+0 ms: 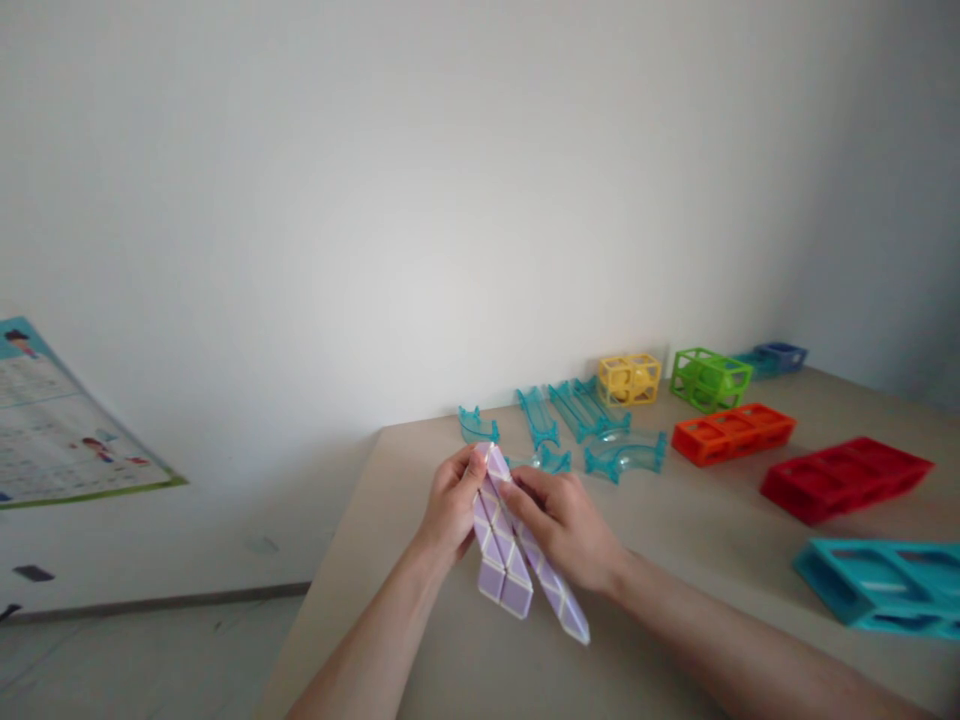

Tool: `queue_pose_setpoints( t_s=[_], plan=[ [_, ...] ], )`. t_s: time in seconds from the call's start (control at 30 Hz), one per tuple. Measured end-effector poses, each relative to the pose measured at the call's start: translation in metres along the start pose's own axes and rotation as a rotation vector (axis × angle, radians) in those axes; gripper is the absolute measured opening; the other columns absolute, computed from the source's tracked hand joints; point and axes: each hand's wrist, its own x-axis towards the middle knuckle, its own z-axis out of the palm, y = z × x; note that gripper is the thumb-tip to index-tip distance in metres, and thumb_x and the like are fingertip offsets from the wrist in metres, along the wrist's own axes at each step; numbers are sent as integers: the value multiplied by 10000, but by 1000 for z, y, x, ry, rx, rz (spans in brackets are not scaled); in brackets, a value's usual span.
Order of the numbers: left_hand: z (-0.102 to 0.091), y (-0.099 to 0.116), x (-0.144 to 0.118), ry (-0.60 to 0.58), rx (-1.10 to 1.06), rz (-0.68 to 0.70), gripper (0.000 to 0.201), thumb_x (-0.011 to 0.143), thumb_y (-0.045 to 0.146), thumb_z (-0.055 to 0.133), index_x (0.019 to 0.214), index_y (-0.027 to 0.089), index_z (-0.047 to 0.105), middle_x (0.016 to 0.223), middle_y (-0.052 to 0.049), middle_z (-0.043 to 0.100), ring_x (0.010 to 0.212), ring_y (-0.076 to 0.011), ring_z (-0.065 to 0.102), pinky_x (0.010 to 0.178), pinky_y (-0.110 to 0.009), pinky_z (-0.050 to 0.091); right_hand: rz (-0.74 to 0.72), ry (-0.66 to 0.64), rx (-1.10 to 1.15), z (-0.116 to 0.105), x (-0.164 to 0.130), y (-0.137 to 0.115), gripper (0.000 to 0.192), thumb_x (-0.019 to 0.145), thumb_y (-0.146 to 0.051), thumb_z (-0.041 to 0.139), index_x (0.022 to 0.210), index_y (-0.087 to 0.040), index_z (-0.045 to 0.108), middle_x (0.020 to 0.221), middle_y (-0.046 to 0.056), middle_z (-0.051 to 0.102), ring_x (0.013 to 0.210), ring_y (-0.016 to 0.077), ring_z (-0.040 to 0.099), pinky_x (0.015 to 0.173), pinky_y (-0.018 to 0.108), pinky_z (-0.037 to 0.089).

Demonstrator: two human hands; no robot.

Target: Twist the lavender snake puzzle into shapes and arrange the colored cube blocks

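Both hands grip a purple and white snake puzzle (499,555), folded into side-by-side strips of triangular segments and held above the table. My left hand (450,502) is closed on its upper left end, thumb on top near the tip. My right hand (559,520) pinches the right side, with the thumb lying across the segments. One strip slants away to the lower right, apart from the others at its bottom end. The fingers behind the puzzle are hidden.
Beyond my hands, clear teal track pieces (538,415) lie on the table (352,560) near the wall. To the right stand yellow (628,380) and green cube frames (709,380), then orange (733,434), red (847,480) and teal blocks (885,588). A poster (67,430) hangs at left.
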Motion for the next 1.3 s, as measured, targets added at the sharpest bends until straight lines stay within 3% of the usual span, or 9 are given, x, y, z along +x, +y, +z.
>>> queue_pose_setpoints(
  t_s=[0.17,0.27,0.37,0.57,0.8,0.9,1.1,1.3],
  plan=[
    [3,2,0,95,10,-88,381,723,487,730,714,123,615,590,4,584,498,-92,531,524,-209,427,-50,46,-192,-5,2,5,305,955,-359,440,746,-180,571,610,-23,534,534,106,436,526,244,249],
    [4,6,1,120,26,-149,435,700,512,738,904,134,666,639,1,604,510,-95,531,519,-212,423,-95,92,-382,-12,5,8,229,927,-352,489,810,-196,609,714,4,614,576,118,486,544,249,242],
    [1,9,2,61,106,-69,459,733,476,726,1090,202,633,674,26,588,543,-86,516,533,-195,400,-119,64,-482,-19,8,10,229,926,-371,486,827,-207,612,687,1,603,554,118,475,533,253,224],
    [-10,3,4,-77,368,87,279,813,441,658,895,175,642,707,19,555,606,-80,480,547,-180,351,-191,9,-488,-22,11,17,245,907,-361,514,732,-192,552,630,-16,540,538,100,434,529,248,217],
    [-12,7,3,-203,252,-46,398,728,512,716,886,157,631,657,19,542,511,-72,474,480,-184,352,-301,-191,-223,-29,16,25,282,906,-306,511,662,-164,526,566,-55,376,502,74,335,510,229,234],
    [-11,11,-1,-236,173,-125,435,696,550,724,869,165,621,581,35,503,403,-60,436,404,-186,326,-248,-278,-38,-33,17,24,342,919,-347,497,642,-149,537,569,-51,392,509,73,348,495,212,253],
    [-18,16,-6,-434,153,-306,494,712,614,669,908,163,619,617,-23,561,356,-73,445,339,-193,293,-31,-612,362,-41,15,23,434,910,-507,490,771,-122,634,616,-7,569,473,81,468,435,183,333],
    [-21,8,-2,-431,102,-249,451,766,584,633,916,160,606,572,-2,536,340,-67,428,334,-185,307,79,-570,397,-43,17,28,418,844,-530,595,765,-122,641,634,4,605,466,81,515,437,177,361]
  ],
)
